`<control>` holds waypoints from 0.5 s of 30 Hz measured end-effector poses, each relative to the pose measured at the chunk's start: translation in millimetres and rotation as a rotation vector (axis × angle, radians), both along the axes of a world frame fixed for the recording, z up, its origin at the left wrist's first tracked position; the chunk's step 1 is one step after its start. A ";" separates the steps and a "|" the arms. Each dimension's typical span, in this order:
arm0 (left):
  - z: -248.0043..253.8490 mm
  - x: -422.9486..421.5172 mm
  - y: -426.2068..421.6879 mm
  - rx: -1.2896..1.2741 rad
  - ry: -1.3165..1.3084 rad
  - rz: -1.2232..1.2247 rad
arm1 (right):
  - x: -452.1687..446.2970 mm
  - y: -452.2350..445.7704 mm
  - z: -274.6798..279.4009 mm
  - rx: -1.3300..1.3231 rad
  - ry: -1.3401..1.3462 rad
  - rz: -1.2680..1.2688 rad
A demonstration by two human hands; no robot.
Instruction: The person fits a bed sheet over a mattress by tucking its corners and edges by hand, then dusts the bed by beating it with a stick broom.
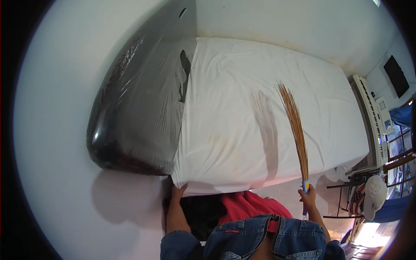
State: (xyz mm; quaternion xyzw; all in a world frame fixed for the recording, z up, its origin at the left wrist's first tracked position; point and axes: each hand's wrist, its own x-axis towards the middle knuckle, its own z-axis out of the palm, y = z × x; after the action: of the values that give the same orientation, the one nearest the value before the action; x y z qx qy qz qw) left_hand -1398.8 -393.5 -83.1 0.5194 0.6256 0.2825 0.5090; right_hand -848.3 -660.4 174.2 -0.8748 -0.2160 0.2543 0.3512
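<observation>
My right hand [308,197] is closed around the blue handle of a stick broom [295,125]. Its thin brown bristles point up and away over the bed, apart from the sheet, and cast a shadow on it. At the near left corner of the mattress, my left hand [178,191] grips the edge of the white bed sheet [242,112]; the thumb shows, while the other fingers are mostly hidden. Wrinkles run across the sheet, which covers the mattress. Beside that hand stands a headboard [134,99] wrapped in dark, shiny plastic, torn near the mattress.
Red cloth [253,206] and a black item [201,214] lie below the bed's near edge. A keyboard [372,117] stands past the foot end. To the right, a white cap [375,197] hangs by a dark metal rack. Walls border the far side and headboard.
</observation>
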 end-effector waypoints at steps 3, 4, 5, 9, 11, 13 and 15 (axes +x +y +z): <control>-15.6 0.2 0.6 -0.040 0.288 0.008 | 3.4 -12.7 14.2 0.010 -0.061 -0.046; -14.8 2.8 -3.8 0.004 0.269 0.027 | 6.3 -17.0 16.3 0.025 -0.069 -0.068; -14.1 8.2 -11.4 -0.014 0.392 0.113 | 6.8 -25.2 17.5 0.049 -0.165 -0.080; 2.6 68.2 -45.0 0.388 0.889 0.546 | 22.8 -66.8 -16.3 0.064 -0.189 -0.072; 37.7 122.7 -46.8 0.584 0.688 0.335 | 21.4 -66.7 -18.8 0.016 0.025 -0.120; 79.8 195.5 -34.4 0.755 0.464 0.131 | 17.1 -51.1 -27.9 0.017 0.142 -0.105; 110.9 262.8 -25.4 0.784 0.318 -0.276 | 16.9 -32.7 -61.3 -0.039 -0.007 0.080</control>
State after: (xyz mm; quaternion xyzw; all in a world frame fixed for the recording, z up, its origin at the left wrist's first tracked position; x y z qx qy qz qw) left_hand -1136.0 -418.9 27.8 0.7888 0.4665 0.3446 0.2038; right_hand -831.4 -693.2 112.9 -0.8730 -0.2469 0.2693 0.3231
